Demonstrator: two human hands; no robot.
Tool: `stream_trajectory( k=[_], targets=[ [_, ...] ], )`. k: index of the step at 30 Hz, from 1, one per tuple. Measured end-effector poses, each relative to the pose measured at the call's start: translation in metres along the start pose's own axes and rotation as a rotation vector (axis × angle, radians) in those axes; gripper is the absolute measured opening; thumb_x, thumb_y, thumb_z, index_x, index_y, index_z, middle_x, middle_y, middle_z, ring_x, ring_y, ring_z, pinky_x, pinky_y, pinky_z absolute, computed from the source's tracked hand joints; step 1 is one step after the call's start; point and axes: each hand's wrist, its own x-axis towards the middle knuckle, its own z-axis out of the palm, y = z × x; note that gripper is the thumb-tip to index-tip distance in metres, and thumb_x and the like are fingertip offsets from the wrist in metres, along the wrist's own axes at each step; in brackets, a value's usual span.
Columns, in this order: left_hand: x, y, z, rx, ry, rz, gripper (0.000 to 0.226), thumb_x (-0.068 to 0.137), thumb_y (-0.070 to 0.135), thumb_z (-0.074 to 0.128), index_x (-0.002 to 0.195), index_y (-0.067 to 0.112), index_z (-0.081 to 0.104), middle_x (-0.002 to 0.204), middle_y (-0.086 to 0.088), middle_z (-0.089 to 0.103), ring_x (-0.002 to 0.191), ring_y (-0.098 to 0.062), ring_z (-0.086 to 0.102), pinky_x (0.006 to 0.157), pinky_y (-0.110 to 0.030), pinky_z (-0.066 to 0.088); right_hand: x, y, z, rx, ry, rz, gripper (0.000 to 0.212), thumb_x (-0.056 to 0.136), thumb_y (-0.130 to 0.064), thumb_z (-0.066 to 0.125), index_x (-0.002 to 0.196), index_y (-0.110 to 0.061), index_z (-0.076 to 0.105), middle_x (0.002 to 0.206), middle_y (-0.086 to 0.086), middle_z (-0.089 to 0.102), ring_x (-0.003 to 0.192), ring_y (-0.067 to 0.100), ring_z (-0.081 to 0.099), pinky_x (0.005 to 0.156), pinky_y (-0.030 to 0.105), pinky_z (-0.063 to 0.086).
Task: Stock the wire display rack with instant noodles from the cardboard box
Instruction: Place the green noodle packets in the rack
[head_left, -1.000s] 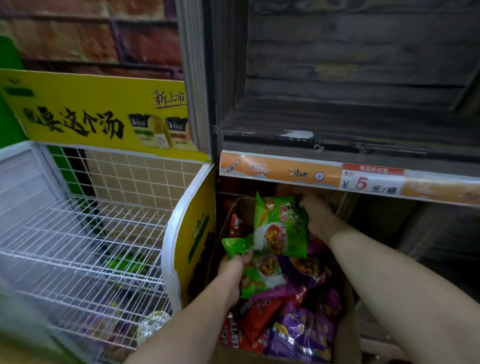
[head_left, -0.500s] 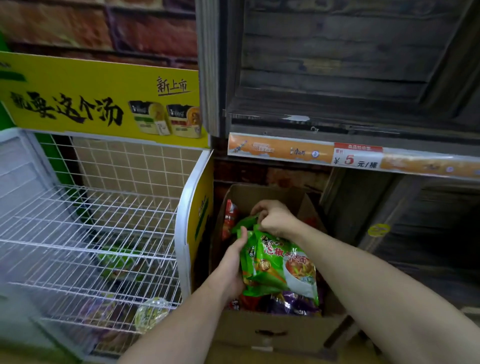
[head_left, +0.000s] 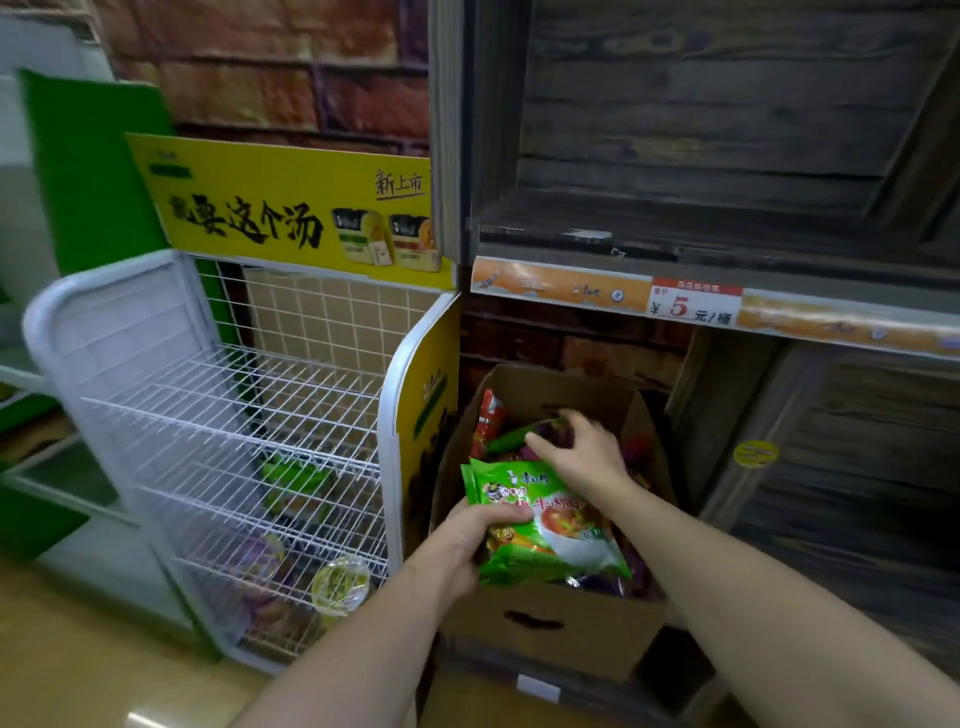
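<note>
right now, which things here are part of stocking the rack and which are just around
Job: wire rack, cardboard box, green noodle packs in the left hand, right hand reaching into the box.
Just around: yellow sign, price tag, wooden shelf, round sticker.

A white wire display rack (head_left: 223, 426) is seen at the left of the frame, with a few shelved packets (head_left: 296, 483) lying on its lower tiers. An open brown cardboard box (head_left: 550, 623) is set just right of it, at lower centre, filled with red, purple and green boxed packets (head_left: 488, 421). A green noodle packet (head_left: 550, 525) is held tilted over the box's near edge by the left hand (head_left: 467, 545).
</note>
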Motion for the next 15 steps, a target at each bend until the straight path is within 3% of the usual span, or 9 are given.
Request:
stream_trajectory(
  k=[2, 4, 5, 7, 9, 12, 15],
  targets=[
    [-0.017, -0.007, 0.01, -0.051, 0.021, 0.002, 0.061, 0.069, 0.002, 0.085, 0.128, 0.005, 0.067, 0.114, -0.024, 0.075, 0.101, -0.043, 0.074, 0.078, -0.051, 0.061, -0.014, 0.03, -0.009, 0.103, -0.081, 0.171, 0.095, 0.074, -0.079, 0.067, 0.15, -0.027, 0.044, 0.147, 0.012, 0.05, 0.137, 0.035, 0.045, 0.114, 0.044, 0.039],
    [-0.035, -0.017, 0.017, -0.066, 0.044, 0.004, 0.062, 0.067, 0.003, 0.085, 0.127, 0.003, 0.068, 0.115, -0.024, 0.074, 0.103, -0.043, 0.073, 0.084, -0.053, 0.06, -0.038, 0.05, -0.018, 0.483, -0.248, 0.317, 0.096, 0.065, -0.08, 0.074, 0.14, -0.023, 0.056, 0.136, 0.013, 0.063, 0.127, 0.036, 0.059, 0.108, 0.047, 0.048],
    [-0.043, -0.021, 0.019, -0.067, 0.059, 0.003, 0.06, 0.067, 0.002, 0.083, 0.125, 0.002, 0.069, 0.114, -0.024, 0.074, 0.102, -0.043, 0.073, 0.086, -0.053, 0.06, -0.051, 0.054, -0.022, 0.698, -0.411, 0.378, 0.086, 0.069, -0.073, 0.076, 0.133, -0.016, 0.062, 0.127, 0.016, 0.069, 0.118, 0.037, 0.065, 0.103, 0.049, 0.052],
    [-0.067, -0.033, 0.028, -0.097, 0.076, -0.012, 0.053, 0.071, 0.001, 0.079, 0.123, 0.0, 0.069, 0.113, -0.025, 0.074, 0.096, -0.042, 0.075, 0.085, -0.052, 0.06, -0.079, 0.06, -0.031, 0.899, -0.668, 0.39, 0.065, 0.086, -0.058, 0.069, 0.123, -0.005, 0.068, 0.119, 0.021, 0.072, 0.112, 0.039, 0.069, 0.1, 0.05, 0.054],
    [-0.09, -0.045, 0.027, -0.128, 0.101, -0.022, 0.048, 0.076, -0.001, 0.076, 0.124, -0.001, 0.068, 0.114, -0.026, 0.074, 0.095, -0.041, 0.075, 0.084, -0.05, 0.061, -0.101, 0.062, -0.03, 0.908, -0.743, 0.357, 0.057, 0.088, -0.048, 0.071, 0.12, -0.001, 0.068, 0.117, 0.022, 0.072, 0.107, 0.037, 0.07, 0.098, 0.048, 0.055],
    [-0.124, -0.056, 0.014, -0.125, 0.164, -0.028, 0.041, 0.08, 0.0, 0.075, 0.121, -0.001, 0.069, 0.117, -0.026, 0.073, 0.097, -0.041, 0.074, 0.086, -0.05, 0.061, -0.123, 0.052, -0.018, 0.872, -0.804, 0.28, 0.052, 0.077, -0.035, 0.081, 0.113, 0.001, 0.068, 0.105, 0.02, 0.075, 0.087, 0.032, 0.074, 0.079, 0.04, 0.062],
    [-0.156, -0.063, -0.009, -0.094, 0.223, -0.008, 0.057, 0.075, 0.006, 0.084, 0.129, 0.0, 0.066, 0.123, -0.026, 0.071, 0.112, -0.044, 0.07, 0.103, -0.058, 0.052, -0.144, 0.034, 0.002, 0.858, -0.888, 0.263, 0.038, 0.08, -0.026, 0.082, 0.105, 0.002, 0.07, 0.095, 0.019, 0.076, 0.077, 0.03, 0.074, 0.066, 0.036, 0.062]
  ],
)
